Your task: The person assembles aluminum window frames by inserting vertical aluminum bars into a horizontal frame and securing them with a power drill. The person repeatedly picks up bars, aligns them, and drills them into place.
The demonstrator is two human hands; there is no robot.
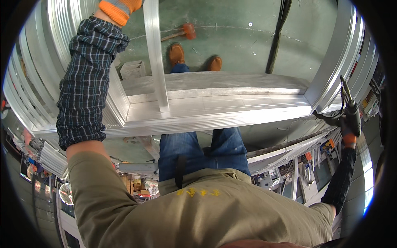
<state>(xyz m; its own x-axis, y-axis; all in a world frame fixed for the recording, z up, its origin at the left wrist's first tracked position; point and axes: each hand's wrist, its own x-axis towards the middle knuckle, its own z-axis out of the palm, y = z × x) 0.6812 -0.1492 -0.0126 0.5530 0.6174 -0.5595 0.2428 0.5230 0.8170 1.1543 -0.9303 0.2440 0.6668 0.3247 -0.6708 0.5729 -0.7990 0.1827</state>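
Observation:
My left hand (120, 8), in an orange and grey work glove, reaches to the top left beside an aluminium upright bar (154, 55); its fingers are cut off by the picture's edge. My right hand (348, 131), gloved too, is at the far right, closed round the grip of a dark power screwdriver or drill (353, 116) whose bit points up the picture. The tool is near the corner of a large aluminium window or door frame (217, 111) that lies across in front of my thighs. The bar meets the frame's near rail.
A red-headed mallet (189, 31) lies on the green floor beyond my brown shoes (176, 54). A grey box (132, 69) stands beside the frame's left part. A dark cable or strip (276, 40) runs along the floor. More aluminium profiles (34, 77) are at left.

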